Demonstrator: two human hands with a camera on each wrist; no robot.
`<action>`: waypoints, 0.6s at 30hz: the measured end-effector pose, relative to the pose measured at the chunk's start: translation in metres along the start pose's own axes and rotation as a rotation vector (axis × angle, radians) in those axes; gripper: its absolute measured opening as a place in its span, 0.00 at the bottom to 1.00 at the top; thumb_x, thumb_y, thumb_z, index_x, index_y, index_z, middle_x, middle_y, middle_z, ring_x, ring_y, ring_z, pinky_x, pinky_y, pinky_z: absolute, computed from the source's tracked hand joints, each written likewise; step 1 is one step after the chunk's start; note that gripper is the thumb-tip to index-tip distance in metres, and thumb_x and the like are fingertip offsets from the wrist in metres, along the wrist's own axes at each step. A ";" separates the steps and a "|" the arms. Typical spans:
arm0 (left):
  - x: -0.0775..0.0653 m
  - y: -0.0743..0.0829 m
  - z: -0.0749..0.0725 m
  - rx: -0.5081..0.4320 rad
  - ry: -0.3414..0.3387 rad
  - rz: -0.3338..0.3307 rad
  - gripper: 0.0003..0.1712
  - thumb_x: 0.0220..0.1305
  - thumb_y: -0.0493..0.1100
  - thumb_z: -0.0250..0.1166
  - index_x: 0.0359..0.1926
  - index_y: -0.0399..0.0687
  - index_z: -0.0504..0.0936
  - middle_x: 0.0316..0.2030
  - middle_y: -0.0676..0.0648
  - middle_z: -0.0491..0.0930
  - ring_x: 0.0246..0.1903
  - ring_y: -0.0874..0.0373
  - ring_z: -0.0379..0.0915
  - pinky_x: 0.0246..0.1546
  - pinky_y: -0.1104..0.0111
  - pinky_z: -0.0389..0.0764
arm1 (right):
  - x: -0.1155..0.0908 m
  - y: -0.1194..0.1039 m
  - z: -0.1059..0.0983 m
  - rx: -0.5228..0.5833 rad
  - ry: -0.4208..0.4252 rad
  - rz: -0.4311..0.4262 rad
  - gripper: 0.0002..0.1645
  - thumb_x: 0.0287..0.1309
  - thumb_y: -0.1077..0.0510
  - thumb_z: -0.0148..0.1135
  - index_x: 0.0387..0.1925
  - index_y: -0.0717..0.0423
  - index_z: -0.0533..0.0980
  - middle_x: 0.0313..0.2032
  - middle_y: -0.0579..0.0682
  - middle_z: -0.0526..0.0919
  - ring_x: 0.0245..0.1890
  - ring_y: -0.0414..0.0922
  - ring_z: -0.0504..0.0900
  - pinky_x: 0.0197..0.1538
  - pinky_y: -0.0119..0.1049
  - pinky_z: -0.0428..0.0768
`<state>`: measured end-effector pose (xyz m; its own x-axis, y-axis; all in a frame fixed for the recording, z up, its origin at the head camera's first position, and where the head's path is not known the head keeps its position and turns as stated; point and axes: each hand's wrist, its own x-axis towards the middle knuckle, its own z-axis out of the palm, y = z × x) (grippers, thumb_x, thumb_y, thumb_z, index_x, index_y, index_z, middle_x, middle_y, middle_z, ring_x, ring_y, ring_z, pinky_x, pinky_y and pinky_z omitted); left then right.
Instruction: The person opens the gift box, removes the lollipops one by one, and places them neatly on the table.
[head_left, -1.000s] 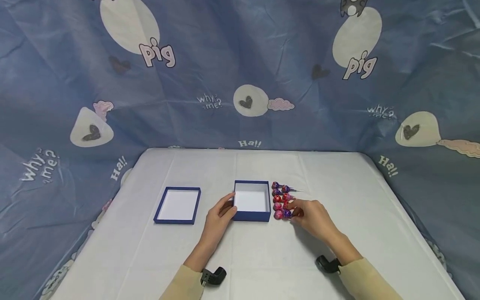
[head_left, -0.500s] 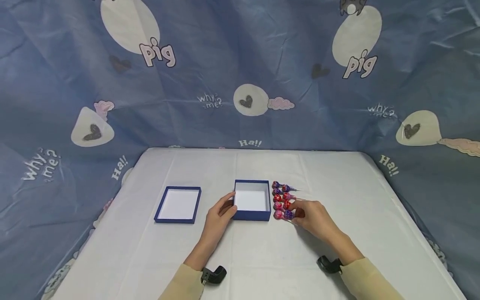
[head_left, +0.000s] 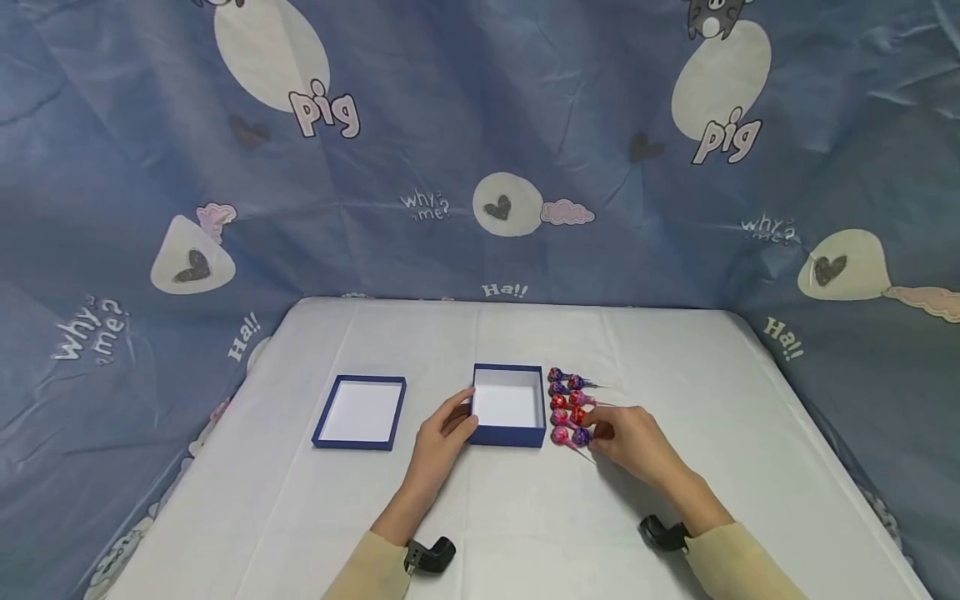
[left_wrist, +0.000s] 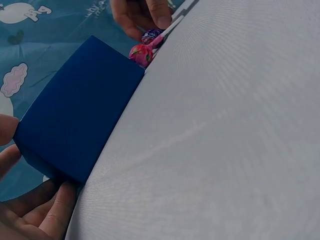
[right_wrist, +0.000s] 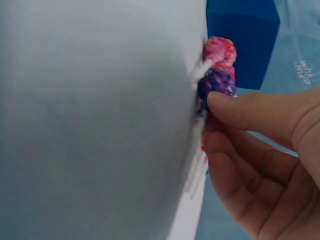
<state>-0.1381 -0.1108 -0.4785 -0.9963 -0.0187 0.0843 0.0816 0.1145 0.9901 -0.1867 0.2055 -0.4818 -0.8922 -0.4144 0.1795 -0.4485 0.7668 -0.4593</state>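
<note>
A blue box (head_left: 507, 436) with a white inside stands uncovered at the middle of the table. My left hand (head_left: 437, 442) holds its left side, thumb at the near left corner and a finger at the rim. In the left wrist view, fingers (left_wrist: 60, 210) touch the box low down. To the box's right, several wrapped lollipops (head_left: 558, 402) lie in two columns, red, pink and purple. My right hand (head_left: 633, 439) pinches the nearest purple lollipop (right_wrist: 216, 85) on the right column, thumb on its wrapper. The other fingers are curled, and hide part of the sticks.
A shallow blue lid (head_left: 358, 410), white inside, lies open side up to the left of the box. White cloth covers the table (head_left: 525, 533). A blue printed curtain (head_left: 420, 150) hangs behind and at both sides.
My right hand has shifted the near purple lollipop slightly right, and the near pink lollipop's stick now shows. The left hand stays on the box. The head view has shifted slightly.
</note>
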 end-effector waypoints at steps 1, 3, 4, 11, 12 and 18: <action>-0.001 0.000 0.000 0.000 -0.001 -0.002 0.27 0.71 0.38 0.64 0.69 0.46 0.73 0.64 0.34 0.73 0.64 0.42 0.70 0.64 0.61 0.73 | -0.001 -0.001 -0.001 -0.001 0.001 0.003 0.17 0.46 0.66 0.77 0.39 0.48 0.86 0.25 0.35 0.81 0.27 0.32 0.77 0.32 0.34 0.79; -0.001 0.000 0.001 -0.006 -0.002 0.002 0.27 0.71 0.38 0.64 0.69 0.46 0.73 0.64 0.34 0.73 0.64 0.42 0.70 0.65 0.61 0.73 | -0.002 -0.002 -0.006 0.002 0.007 0.009 0.16 0.48 0.66 0.77 0.39 0.47 0.86 0.26 0.35 0.81 0.27 0.33 0.77 0.33 0.35 0.79; 0.000 0.000 0.001 -0.006 0.000 0.006 0.27 0.71 0.38 0.64 0.69 0.46 0.73 0.63 0.34 0.73 0.64 0.43 0.70 0.65 0.61 0.73 | -0.001 -0.003 -0.010 0.005 0.012 0.011 0.15 0.49 0.65 0.76 0.39 0.47 0.86 0.26 0.35 0.82 0.28 0.33 0.78 0.33 0.35 0.79; 0.014 -0.015 0.002 0.019 0.001 0.021 0.28 0.70 0.42 0.66 0.69 0.53 0.74 0.62 0.38 0.75 0.62 0.47 0.72 0.63 0.62 0.74 | 0.004 -0.009 -0.033 0.004 0.062 0.016 0.12 0.58 0.59 0.72 0.45 0.49 0.86 0.26 0.35 0.82 0.26 0.34 0.77 0.28 0.34 0.76; 0.015 -0.019 0.000 0.034 0.004 0.023 0.28 0.70 0.43 0.66 0.69 0.55 0.74 0.62 0.39 0.75 0.62 0.48 0.72 0.63 0.62 0.75 | 0.004 -0.011 -0.035 0.006 0.074 0.017 0.12 0.59 0.59 0.72 0.46 0.49 0.86 0.26 0.35 0.82 0.26 0.35 0.77 0.27 0.34 0.75; 0.015 -0.006 -0.013 0.246 0.064 0.120 0.32 0.70 0.46 0.66 0.72 0.66 0.70 0.64 0.44 0.75 0.62 0.46 0.73 0.62 0.56 0.76 | 0.009 -0.028 -0.046 0.016 0.210 -0.055 0.13 0.62 0.57 0.70 0.48 0.50 0.85 0.32 0.41 0.85 0.30 0.38 0.81 0.31 0.38 0.82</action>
<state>-0.1530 -0.1250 -0.4817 -0.9754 -0.0526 0.2142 0.1820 0.3570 0.9162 -0.1849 0.2030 -0.4272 -0.8587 -0.3425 0.3814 -0.4972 0.7371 -0.4577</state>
